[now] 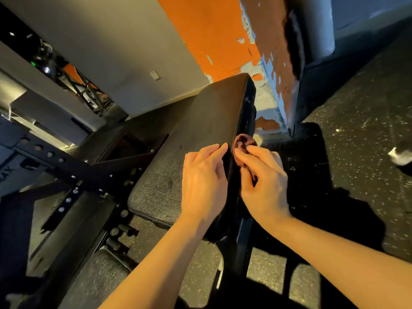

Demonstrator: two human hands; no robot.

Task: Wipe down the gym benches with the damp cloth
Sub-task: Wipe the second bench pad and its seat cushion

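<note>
A black padded gym bench [169, 175] runs from the lower middle up toward the wall, its long pad tilted up at the far end. My left hand [204, 181] rests flat on the pad's top near its right edge, fingers straight. My right hand [262, 181] pinches a dark reddish cloth [244, 142] and holds it against the pad's right side edge. Most of the cloth is bunched inside my fingers; only its upper fold shows.
A black perforated steel rack frame [55, 161] stands to the left of the bench. The floor [356, 130] is dark speckled rubber. An orange and blue peeling wall [223, 36] lies beyond the bench. A small white object [400, 155] lies on the floor at the right.
</note>
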